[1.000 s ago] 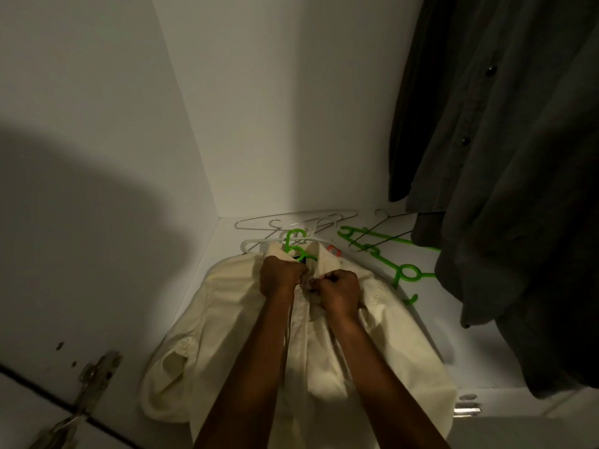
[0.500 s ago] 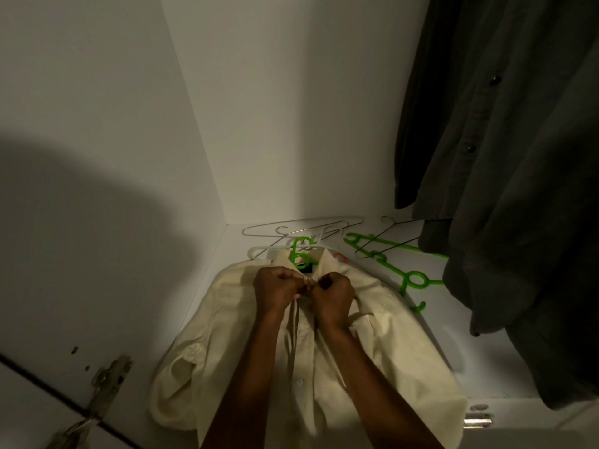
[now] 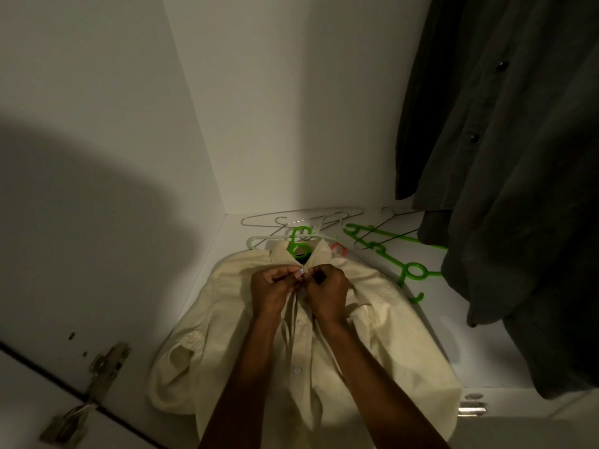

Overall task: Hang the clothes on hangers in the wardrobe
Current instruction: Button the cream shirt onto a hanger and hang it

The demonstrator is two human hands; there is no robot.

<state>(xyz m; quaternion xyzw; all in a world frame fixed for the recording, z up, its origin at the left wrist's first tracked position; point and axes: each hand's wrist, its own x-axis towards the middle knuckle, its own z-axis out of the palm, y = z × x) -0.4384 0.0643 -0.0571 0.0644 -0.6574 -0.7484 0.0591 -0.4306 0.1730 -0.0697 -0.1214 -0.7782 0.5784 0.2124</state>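
Fingers: on both hands they are curled tight and meet at the shirt's top front, just below the collar; the fingers (image 3: 293,273) of the left hand pinch the left front edge, those of the right hand pinch the right edge, knuckles almost touching.
Left hand (image 3: 275,288): grips the cloth, forearm reaching in from the bottom of the view.
Right hand (image 3: 329,291): grips the cloth directly beside the left hand.
Shirt (image 3: 398,335): cream, buttoned kind, lying front-up on the wardrobe floor (image 3: 460,328), sleeves bunched at its sides; a white button shows lower on the placket.
Green hanger (image 3: 299,243): inside the shirt, its hook sticking out past the collar.
Loose hangers: beyond the shirt's collar, a white hanger (image 3: 256,241) and thin wire hangers (image 3: 291,218) lie flat; a second green hanger (image 3: 411,270) lies to the shirt's right.
Dark shirt (image 3: 518,189): hanging above and to the right of the cream shirt.
Hinge (image 3: 97,377): metal, on the wardrobe wall left of the shirt.
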